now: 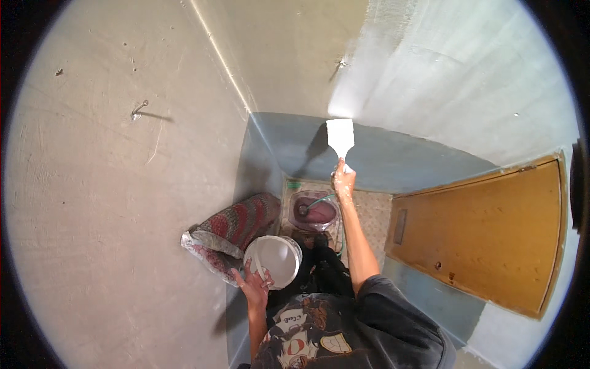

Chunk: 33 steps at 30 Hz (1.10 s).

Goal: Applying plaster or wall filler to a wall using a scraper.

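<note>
My right arm reaches forward, and my right hand (343, 180) is closed round the handle of a wide paintbrush (340, 133). The brush is coated white, with its broad end pointing up at the wall ahead, just below a fresh white patch (347, 95). Whether the bristles touch the wall, I cannot tell. Low on the left, my left hand (254, 288) grips a white bucket (294, 245) at its near rim, where a pale strip crosses the opening. Pale white material lines the bucket's inside. Both hands carry white smears.
A red and grey patterned sack-like bundle (246, 218) leans by the left wall beside the bucket. Below is a pinkish squat toilet (319, 213) with a green hose. A wooden door (485, 237) stands right. A metal hook (140, 109) juts from the left wall.
</note>
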Tool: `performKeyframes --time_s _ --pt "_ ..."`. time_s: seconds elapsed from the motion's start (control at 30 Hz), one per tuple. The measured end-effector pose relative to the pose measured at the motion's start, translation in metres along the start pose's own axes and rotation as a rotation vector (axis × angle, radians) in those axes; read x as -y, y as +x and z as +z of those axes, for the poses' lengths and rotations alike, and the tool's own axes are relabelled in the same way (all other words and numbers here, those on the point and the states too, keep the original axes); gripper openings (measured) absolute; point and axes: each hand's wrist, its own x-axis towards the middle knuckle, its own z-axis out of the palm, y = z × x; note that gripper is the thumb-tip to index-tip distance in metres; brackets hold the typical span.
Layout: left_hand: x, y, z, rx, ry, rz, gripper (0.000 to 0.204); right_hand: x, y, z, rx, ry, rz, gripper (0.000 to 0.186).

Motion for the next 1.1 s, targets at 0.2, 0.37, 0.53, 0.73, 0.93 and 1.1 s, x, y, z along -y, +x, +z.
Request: performKeyframes --time_s 0.2,0.37,0.53,0.73,0.93,1.1 --pt "0.001 0.006 0.001 0.022 -0.005 -0.011 0.079 0.006 0.004 0.024 -0.067 0.048 0.102 0.041" --pt "-0.002 0.002 0.0 0.032 -0.019 -0.024 0.077 0.043 0.0 0.044 -0.053 0.061 0.076 0.038" --pt "-0.001 0.007 -0.008 0.005 -0.137 -0.057 0.074 0.129 -0.024 0.026 -0.003 0.297 0.209 0.034" --pt "-0.004 0.003 -0.002 -0.018 -0.086 -0.032 0.075 0.195 -0.043 -0.005 -0.026 0.241 -0.21 0.037" --pt "-0.001 0.008 -0.015 0.063 -0.069 -0.049 0.075 0.245 -0.035 -0.031 0.009 0.278 -0.387 0.037" --pt "-0.003 0.008 -0.012 0.006 -0.119 -0.054 0.075 0.195 0.0 -0.03 0.036 0.205 -0.249 0.037"
